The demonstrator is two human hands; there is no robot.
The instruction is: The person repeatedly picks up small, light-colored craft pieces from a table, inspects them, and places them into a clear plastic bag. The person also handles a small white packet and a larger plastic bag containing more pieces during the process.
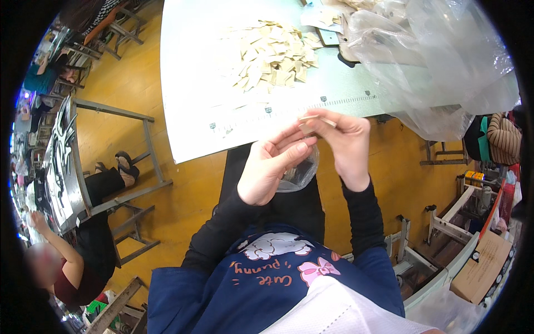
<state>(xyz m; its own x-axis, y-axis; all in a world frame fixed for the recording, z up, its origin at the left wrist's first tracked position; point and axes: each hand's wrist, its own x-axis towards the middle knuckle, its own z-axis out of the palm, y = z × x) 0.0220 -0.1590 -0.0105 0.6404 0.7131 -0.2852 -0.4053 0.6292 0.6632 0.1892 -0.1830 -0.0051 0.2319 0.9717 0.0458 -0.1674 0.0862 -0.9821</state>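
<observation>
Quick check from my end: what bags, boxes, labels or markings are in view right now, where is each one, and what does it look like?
Small clear plastic bag: in the left hand, crumpled.
Large clear plastic bags: on the table's right end, heaped and hanging over the edge.
Cardboard box: lower right, brown, flat-sided.
Ruler strip: along the table's near edge, dark marks on pale green.
</observation>
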